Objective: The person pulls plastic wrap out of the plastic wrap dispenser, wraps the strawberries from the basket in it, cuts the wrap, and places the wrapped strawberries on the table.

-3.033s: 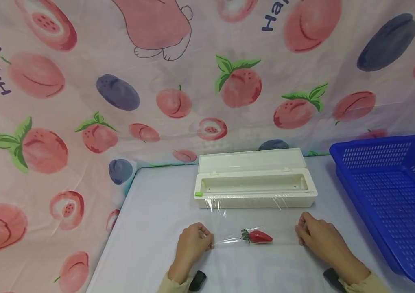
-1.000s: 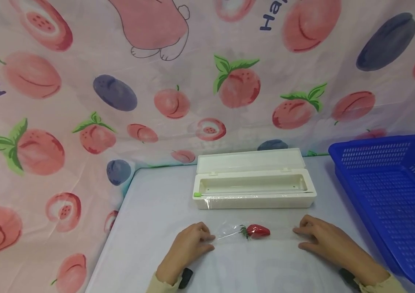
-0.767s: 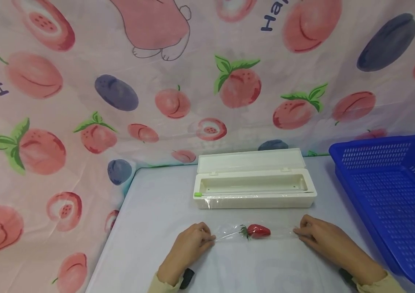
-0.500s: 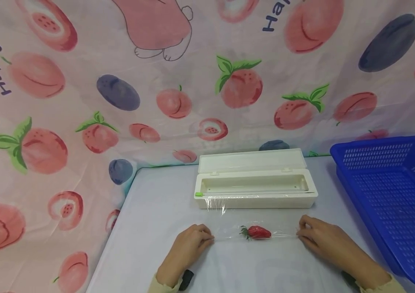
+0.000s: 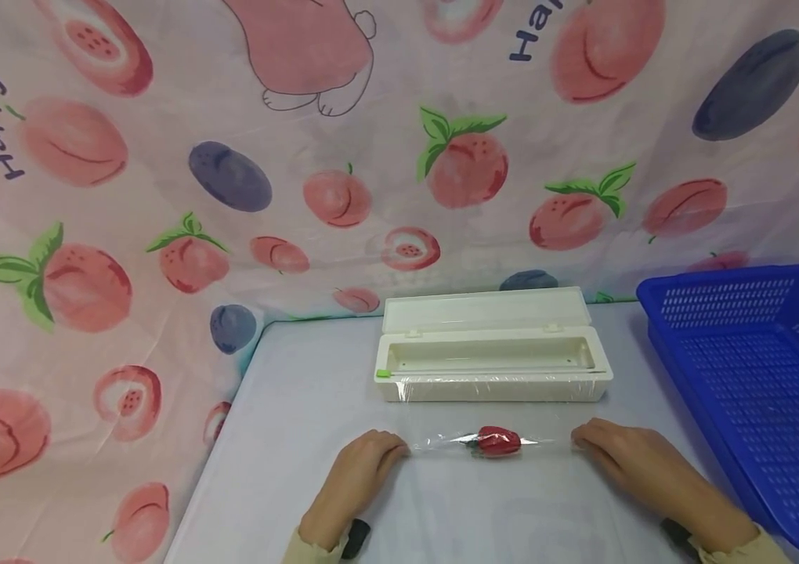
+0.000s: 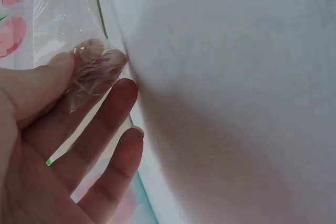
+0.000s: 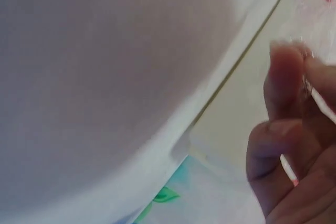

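On the pale table top [image 5: 301, 407], just in front of the long white plastic wrap box [image 5: 491, 368], the small red strawberry [image 5: 498, 441] lies inside a clear sheet of cling film [image 5: 442, 443]. The left hand [image 5: 360, 470] pinches one end of the film and the right hand [image 5: 618, 458] pinches the other. It would be best to pull both ends gently and evenly, so the thin film stays tight around the berry and does not rip.
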`<state>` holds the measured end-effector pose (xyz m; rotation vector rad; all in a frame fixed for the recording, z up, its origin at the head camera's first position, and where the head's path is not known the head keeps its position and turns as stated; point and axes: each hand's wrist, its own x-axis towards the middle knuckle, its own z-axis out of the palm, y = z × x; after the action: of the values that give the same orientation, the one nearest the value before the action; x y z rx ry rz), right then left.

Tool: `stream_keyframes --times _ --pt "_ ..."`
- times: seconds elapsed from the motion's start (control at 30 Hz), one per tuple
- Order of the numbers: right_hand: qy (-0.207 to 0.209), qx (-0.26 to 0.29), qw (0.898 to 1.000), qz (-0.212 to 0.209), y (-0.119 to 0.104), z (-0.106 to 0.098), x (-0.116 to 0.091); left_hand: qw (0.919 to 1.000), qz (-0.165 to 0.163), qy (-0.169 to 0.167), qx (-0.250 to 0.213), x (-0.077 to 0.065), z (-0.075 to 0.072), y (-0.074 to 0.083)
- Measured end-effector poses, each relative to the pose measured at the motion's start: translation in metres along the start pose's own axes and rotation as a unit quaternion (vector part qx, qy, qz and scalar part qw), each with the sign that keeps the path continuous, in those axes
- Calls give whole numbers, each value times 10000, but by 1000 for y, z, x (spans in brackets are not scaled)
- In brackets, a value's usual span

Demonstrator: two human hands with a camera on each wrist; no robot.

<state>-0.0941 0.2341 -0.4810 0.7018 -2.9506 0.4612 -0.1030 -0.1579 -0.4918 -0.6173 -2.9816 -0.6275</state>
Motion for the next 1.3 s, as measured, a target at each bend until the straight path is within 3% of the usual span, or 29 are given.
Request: stream_keyframes --times 0.17,0.27,0.4,0.67,0.9,1.07,1.3 --pt "253 295 9983 425 -4 3 7 9998 -42 85 -198 8 3 -3" --pt "132 427 9970 633 -6 4 13 9992 -133 132 -344 13 5 -3" --pt "36 551 9945 888 -8 5 21 9961 -504 181 -695 20 7 -1" --pt "374 816 9860 1405 -9 8 32 9698 -1731 287 -1696 30 10 3" --pt "590 917 9812 1591 -9 10 33 9548 -2302 636 -1771 35 12 4" --pt "535 880 9804 1678 -9 9 32 9502 -2487 676 -1751 37 10 3" --pt "424 799 9810 1717 -10 7 32 9506 -2361 633 -1913 37 11 1"
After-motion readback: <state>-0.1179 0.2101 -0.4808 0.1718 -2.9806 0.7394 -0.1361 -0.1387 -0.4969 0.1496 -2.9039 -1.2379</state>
